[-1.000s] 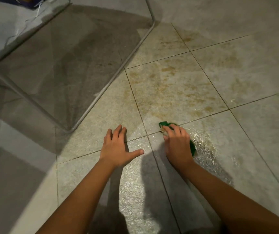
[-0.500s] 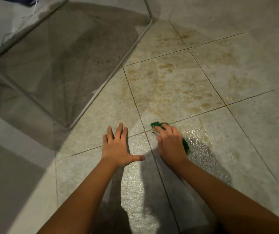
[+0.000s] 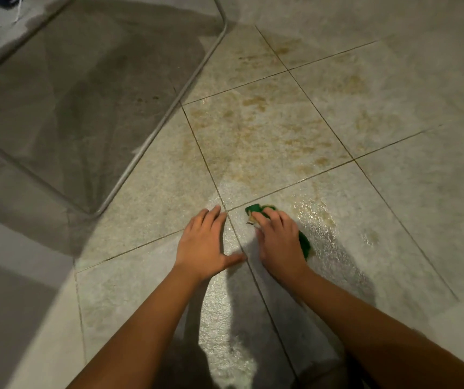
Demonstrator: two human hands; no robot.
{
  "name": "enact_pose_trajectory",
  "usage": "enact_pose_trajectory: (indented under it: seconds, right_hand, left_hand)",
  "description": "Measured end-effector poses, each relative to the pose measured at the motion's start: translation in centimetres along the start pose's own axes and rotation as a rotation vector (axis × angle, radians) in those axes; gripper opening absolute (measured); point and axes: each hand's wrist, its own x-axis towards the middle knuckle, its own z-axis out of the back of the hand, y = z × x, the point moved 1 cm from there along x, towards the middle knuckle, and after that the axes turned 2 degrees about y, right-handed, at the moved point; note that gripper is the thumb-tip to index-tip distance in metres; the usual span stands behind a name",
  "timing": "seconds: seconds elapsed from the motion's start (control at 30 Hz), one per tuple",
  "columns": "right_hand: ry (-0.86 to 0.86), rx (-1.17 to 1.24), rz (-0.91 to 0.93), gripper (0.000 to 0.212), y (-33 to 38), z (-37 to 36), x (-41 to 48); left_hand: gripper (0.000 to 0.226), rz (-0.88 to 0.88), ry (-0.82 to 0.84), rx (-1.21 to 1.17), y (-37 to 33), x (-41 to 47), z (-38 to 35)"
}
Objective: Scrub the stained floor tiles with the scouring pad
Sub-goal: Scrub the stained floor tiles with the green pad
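A green scouring pad [image 3: 254, 209] lies on a wet, shiny floor tile [image 3: 345, 220], mostly hidden under my right hand [image 3: 278, 242], whose fingers curl over it and press it down. Only its far corner and its right edge show. My left hand [image 3: 204, 245] lies flat on the neighbouring tile, fingers spread, thumb pointing toward the right hand. Brown stains [image 3: 267, 136] mark the tile just beyond the pad and the tiles further back.
A thin metal frame [image 3: 152, 141] with grey mesh or fabric stretched across it stands on the floor at the left and back left, its corner close to my left hand. A pale raised ledge [image 3: 14, 276] runs along the lower left.
My right hand has pushed the pad a little to the left, toward the grout joint and my left hand. The left hand stays planted on the floor.
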Motion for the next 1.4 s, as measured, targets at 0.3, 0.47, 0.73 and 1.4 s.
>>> enact_pose_trajectory:
  seconds: [0.3, 0.47, 0.73, 1.4]
  right_hand:
    - [-0.025, 0.03, -0.28, 0.042, -3.3, 1.5, -0.5]
    - [0.009, 0.057, -0.359, 0.036, -0.6, 1.0, -2.0]
    - [0.054, 0.057, -0.213, 0.035, -2.2, 1.1, 0.8]
    - [-0.154, -0.041, -0.482, 0.042, -5.8, 2.6, -3.4]
  left_hand:
    - [0.104, 0.012, 0.019, -0.007, -0.6, 0.0, 0.1]
    - [0.105, 0.018, 0.017, -0.025, -0.5, 0.0, 0.0]
    - [0.098, 0.033, -0.008, -0.077, -0.8, 0.4, 0.4]
    - [0.115, 0.116, -0.043, -0.062, -3.2, 2.0, -0.6]
